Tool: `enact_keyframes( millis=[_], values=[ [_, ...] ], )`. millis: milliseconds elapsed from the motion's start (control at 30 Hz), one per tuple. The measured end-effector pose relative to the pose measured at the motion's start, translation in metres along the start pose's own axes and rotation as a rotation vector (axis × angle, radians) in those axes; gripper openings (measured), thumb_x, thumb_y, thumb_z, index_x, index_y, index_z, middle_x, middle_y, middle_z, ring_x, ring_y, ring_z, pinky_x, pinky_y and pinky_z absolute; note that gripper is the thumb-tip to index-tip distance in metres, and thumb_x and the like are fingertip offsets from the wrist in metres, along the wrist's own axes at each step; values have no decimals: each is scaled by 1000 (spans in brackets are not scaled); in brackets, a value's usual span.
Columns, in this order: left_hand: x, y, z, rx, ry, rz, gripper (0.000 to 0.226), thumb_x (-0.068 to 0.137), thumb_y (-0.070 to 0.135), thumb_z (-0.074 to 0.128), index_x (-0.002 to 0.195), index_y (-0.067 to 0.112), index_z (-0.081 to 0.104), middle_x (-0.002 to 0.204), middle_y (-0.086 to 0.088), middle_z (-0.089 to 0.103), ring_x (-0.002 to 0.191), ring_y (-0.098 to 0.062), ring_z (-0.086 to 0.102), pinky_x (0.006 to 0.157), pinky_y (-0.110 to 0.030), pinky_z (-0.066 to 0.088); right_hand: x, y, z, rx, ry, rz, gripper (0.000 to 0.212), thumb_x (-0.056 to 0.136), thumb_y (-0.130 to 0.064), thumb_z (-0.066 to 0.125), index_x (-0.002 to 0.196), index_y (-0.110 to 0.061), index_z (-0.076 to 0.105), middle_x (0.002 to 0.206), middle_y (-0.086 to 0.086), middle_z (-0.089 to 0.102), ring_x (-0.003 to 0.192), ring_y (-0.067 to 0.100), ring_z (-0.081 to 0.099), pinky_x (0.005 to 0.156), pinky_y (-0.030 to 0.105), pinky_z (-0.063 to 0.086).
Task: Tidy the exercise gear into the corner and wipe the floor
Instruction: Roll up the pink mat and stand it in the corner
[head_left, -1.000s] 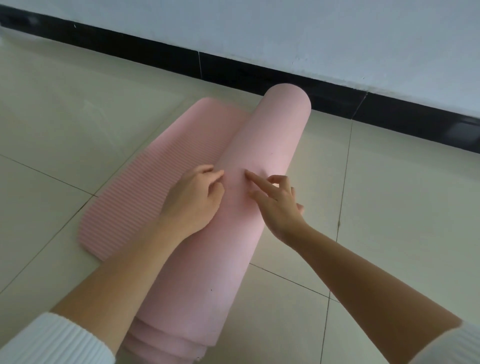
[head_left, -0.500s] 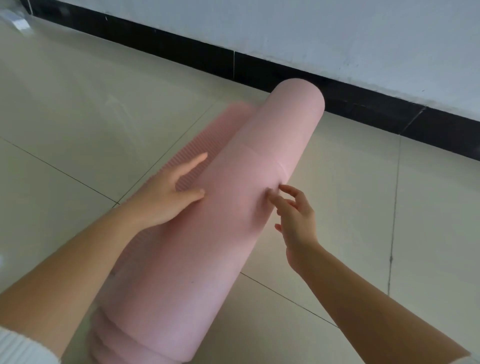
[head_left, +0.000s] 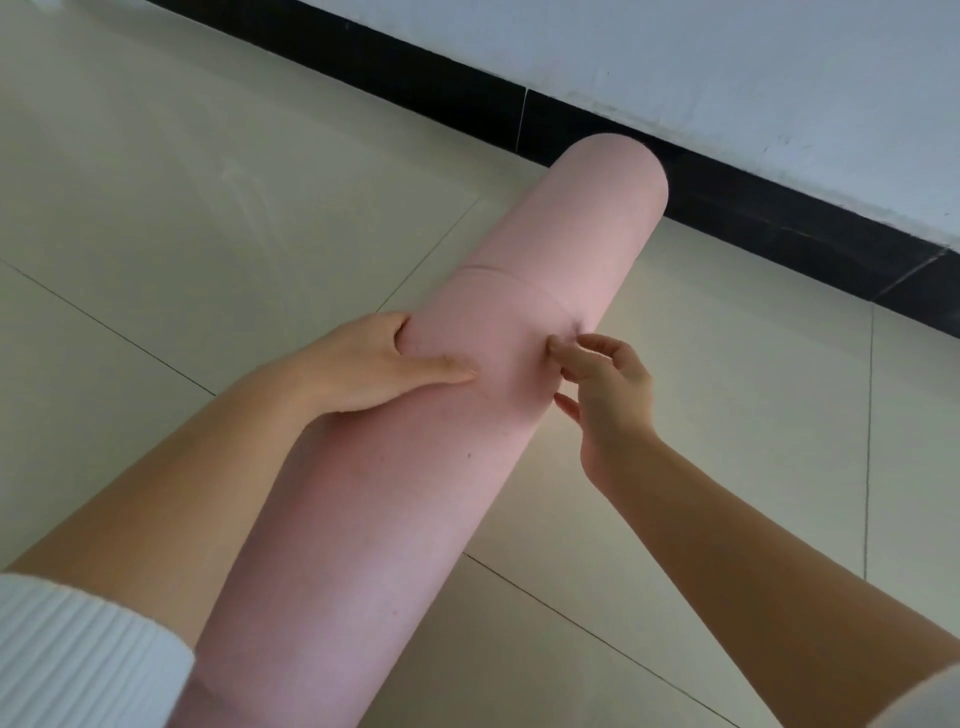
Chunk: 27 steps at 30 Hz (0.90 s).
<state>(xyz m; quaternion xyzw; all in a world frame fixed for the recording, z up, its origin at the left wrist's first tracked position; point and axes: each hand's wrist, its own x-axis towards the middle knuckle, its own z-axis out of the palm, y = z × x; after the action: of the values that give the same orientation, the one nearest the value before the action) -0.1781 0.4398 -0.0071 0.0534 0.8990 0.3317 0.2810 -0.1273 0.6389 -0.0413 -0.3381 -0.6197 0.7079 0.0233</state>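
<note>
A pink exercise mat (head_left: 545, 260) lies fully rolled into a thick tube on the tiled floor, running from the lower left toward the wall. My left hand (head_left: 374, 364) wraps over the roll's left side at its middle, thumb pressed flat on top. My right hand (head_left: 608, 384) touches the right side with bent fingertips, pinching at the mat's loose edge. A curved seam crosses the roll just above both hands.
Pale glossy floor tiles (head_left: 182, 182) spread on both sides of the roll. A black skirting strip (head_left: 779, 223) runs along the white wall (head_left: 727, 78) just beyond the roll's far end.
The flat ribbed part of the mat has been rolled up and is gone from view. My left hand moved from the flat mat onto the roll; the roll shifted left.
</note>
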Motion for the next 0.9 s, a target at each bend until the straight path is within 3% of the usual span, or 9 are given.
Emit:
enact_keyframes(
  millis=[67,167,233,300,433,533,633,767,900],
  values=[
    [5,-13,-14,-56,-42,-35,76,54,80,63,118,39,60,109,18,65,92,-3,62,78,-24,47,5,3,4,-46,-8,119,62,76,-34,79,125,-10,49,117,5,57,94,15,57,92,40,52],
    [7,-27,-24,-218,-151,-110,58,62,72,61,111,40,63,103,13,71,93,-12,69,92,-34,49,-3,15,10,-185,-161,320,104,59,-66,77,139,-11,39,128,4,50,113,22,51,95,47,48],
    [3,-30,-25,-243,-175,-115,49,69,67,58,109,39,63,102,11,72,92,-12,69,89,-35,51,-11,25,11,-162,-297,402,100,58,-75,70,133,-14,45,125,4,53,115,24,52,97,52,46],
    [1,-28,-21,-219,-130,-114,49,72,67,57,116,45,57,106,15,69,92,-9,68,74,-30,51,-16,30,11,-67,-373,436,83,62,-75,67,123,-21,51,122,3,58,113,24,56,97,53,47],
    [-19,-25,0,-241,-123,-112,58,67,75,58,120,55,48,110,22,64,98,-7,64,74,-31,50,-17,31,-6,-38,-334,446,87,63,-75,65,129,-21,50,125,4,56,111,23,57,94,46,50],
    [-39,-23,31,-361,-145,-124,47,69,76,51,112,57,52,106,22,66,96,-9,65,82,-37,52,-11,23,-29,-156,-319,422,89,68,-79,56,132,-18,46,126,5,53,111,24,54,90,44,48],
    [-56,-15,71,-490,-176,-124,48,69,75,49,112,53,52,99,18,69,87,-10,67,74,-32,52,-2,10,-62,-333,-335,376,86,71,-82,47,131,-19,46,118,5,56,103,24,56,83,43,47],
    [-71,11,133,-633,-255,-132,58,68,76,54,120,52,46,109,10,67,94,-19,68,81,-41,56,5,-5,-127,-529,-345,409,89,73,-85,38,122,-12,52,113,9,60,102,27,59,79,41,47],
    [-87,40,189,-720,-324,-154,76,62,73,63,128,41,40,114,5,65,97,-19,68,79,-41,56,8,-12,-201,-687,-400,443,99,70,-89,29,128,-11,50,118,14,62,105,33,62,74,41,53]
  ],
)
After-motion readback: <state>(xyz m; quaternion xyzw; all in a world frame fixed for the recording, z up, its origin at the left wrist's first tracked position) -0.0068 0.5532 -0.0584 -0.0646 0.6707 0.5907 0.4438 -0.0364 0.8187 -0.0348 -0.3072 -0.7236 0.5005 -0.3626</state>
